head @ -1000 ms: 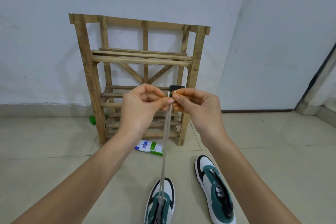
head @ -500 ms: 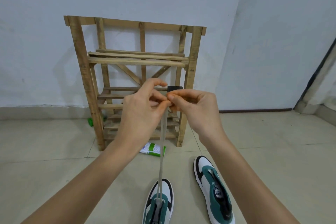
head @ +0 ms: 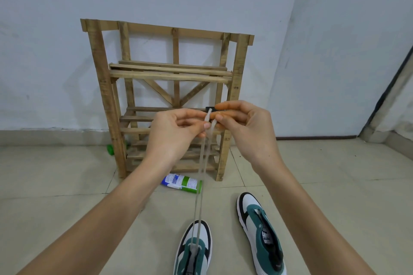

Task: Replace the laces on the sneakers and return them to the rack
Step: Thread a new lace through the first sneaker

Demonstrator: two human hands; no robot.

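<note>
Two flat grey strands of the lace [head: 202,163] rise taut from the near sneaker [head: 194,250] on the tiles. The left hand [head: 176,134] pinches one end and the right hand [head: 248,131] the other, fingers curled. The second sneaker [head: 261,234] lies beside it – its tongue label is unreadable. A rough wooden rack [head: 105,96] stands behind, with a printed tube [head: 182,182] at its foot.

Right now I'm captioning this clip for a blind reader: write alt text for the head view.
The left hand and right hand each pinch an end of a pale lace running up from the left sneaker on the floor. The right sneaker lies beside it, a wooden rack behind.
</note>
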